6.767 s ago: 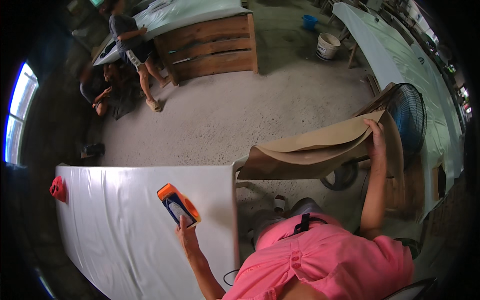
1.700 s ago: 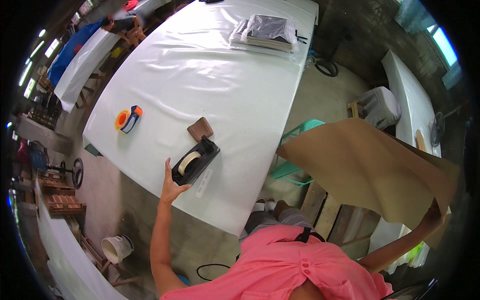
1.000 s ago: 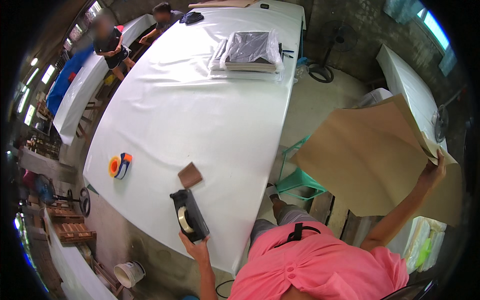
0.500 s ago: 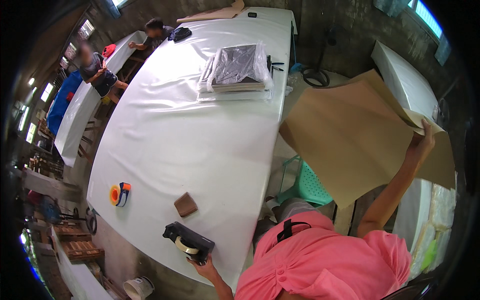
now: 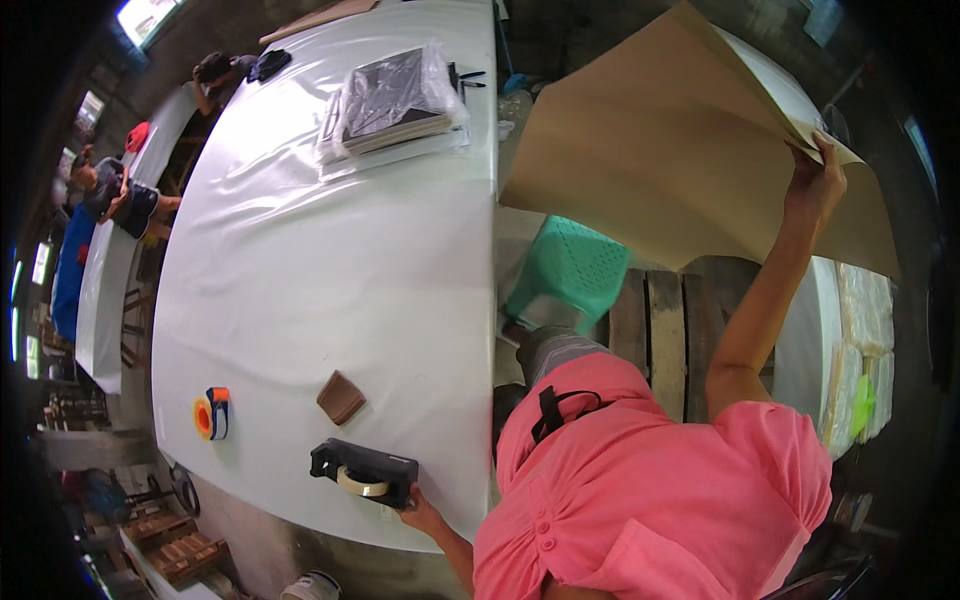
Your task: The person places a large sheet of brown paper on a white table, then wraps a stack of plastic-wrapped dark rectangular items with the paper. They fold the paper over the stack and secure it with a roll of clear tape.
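Black tape dispenser [image 5: 375, 461]: gripped by the curled left hand [image 5: 421, 512], at its ten o'clock. Brown paper [image 5: 650, 140]: pinched by the right hand [image 5: 816, 184], toward nine o'clock.

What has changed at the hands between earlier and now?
The left hand let go of the orange-and-blue handheld tape dispenser, now lying on the white plastic-covered table, and took hold of the long black tape dispenser by one end, turning it from crosswise to roughly along the table's near edge. The right hand still holds the large brown paper; the small brown rectangular piece remains on the table.
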